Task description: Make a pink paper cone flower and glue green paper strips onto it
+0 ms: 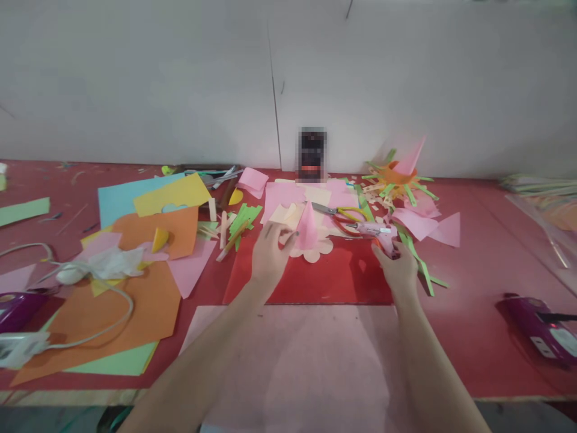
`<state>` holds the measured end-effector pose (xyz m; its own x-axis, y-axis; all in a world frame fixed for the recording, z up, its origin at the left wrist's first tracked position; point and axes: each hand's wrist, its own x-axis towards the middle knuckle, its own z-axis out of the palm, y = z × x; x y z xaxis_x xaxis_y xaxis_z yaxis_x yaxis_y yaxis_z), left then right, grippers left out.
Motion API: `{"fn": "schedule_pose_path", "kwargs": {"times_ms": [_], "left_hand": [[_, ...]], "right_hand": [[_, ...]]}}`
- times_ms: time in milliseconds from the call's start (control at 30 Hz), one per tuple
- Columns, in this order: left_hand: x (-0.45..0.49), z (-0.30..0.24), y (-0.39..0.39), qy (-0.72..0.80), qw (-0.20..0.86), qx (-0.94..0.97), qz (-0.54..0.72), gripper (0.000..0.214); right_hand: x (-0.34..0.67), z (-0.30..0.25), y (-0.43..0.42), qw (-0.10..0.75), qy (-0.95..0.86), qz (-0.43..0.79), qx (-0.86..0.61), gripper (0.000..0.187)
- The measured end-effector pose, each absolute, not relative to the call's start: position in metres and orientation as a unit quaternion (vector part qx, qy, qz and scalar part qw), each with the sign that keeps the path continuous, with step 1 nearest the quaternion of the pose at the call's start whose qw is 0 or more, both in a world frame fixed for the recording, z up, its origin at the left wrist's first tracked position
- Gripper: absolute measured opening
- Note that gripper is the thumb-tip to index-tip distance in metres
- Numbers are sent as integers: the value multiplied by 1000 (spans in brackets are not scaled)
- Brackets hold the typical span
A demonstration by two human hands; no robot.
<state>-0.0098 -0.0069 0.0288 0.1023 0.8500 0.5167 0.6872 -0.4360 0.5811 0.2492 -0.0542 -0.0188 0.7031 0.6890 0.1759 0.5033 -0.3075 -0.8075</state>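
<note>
A pink paper cone (308, 228) stands upright on a pale pink paper flower shape (312, 253) with rounded petals. Just left of the cone is my left hand (273, 249), its fingers loosely curved with a gap between thumb and forefinger. Whether its fingertips touch the cone I cannot tell. My right hand (401, 267) has its fingers round the handle of a pale pink glue gun (378, 230), whose nozzle points left toward the cone. Scissors (349, 212) with yellow and orange handles lie behind the glue gun. Under the flower is a red sheet (311, 282).
An orange, green and pink paper piece (401, 174) stands at back right. Coloured sheets (135, 300) and a white cable (128, 300) cover the left side. A purple power box (541, 328) sits at right. A dark blurred object (312, 153) leans against the wall.
</note>
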Motion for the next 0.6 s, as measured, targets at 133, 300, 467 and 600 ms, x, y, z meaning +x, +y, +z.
{"fn": "schedule_pose_path", "kwargs": {"times_ms": [133,300,467,600], "left_hand": [[1,49,9,504,75,729,458,21],[20,47,26,479,95,740,463,27],[23,47,31,512,114,724,449,10],[18,57,34,494,146,736,440,11]], "right_hand": [[249,-20,-53,458,-367,113,-802,57],[249,-21,-53,463,-378,101,-795,53],[248,-18,-52,460,-382,108,-794,50],[246,-16,-52,461,-374,120,-796,48]]}}
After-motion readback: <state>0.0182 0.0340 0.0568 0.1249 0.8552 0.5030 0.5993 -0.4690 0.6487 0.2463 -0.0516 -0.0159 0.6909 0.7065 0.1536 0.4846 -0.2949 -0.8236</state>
